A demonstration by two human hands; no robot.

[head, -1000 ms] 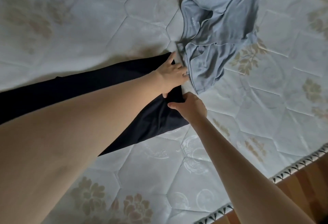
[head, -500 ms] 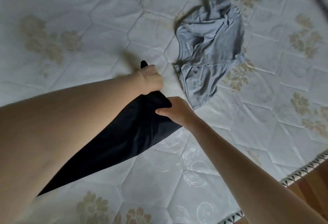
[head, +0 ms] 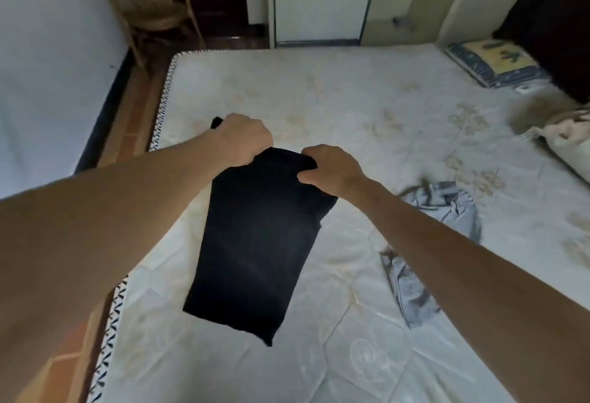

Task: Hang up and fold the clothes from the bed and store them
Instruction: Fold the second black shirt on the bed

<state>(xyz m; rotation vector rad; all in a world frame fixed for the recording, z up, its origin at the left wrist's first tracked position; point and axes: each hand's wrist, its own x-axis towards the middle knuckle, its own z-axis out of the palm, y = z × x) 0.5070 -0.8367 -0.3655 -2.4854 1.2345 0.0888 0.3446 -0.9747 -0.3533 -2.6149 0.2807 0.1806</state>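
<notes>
I have both hands clamped on the top edge of the black garment (head: 255,243): my left hand (head: 244,139) grips its left corner, fingers curled over the cloth, and my right hand (head: 332,168) pinches the right corner, thumb tucked under. The hands sit near each other, with the edge bunched between them. From that edge the garment hangs down and toward me, its long axis running from the hands to its near, lower end, which floats just above the bed (head: 367,108), or perhaps brushes it; I cannot tell which. It reads as folded over once, a narrow dark panel.

My left hand sits a little farther and higher than the right, so the top edge slopes. As I judge it, the next fold turns on that hanging length: lay the near end down on the bed, then bring the held edge over it.

The grey garment (head: 427,243) lies crumpled on the bed to the right, under my right forearm, well apart from the black one.
</notes>
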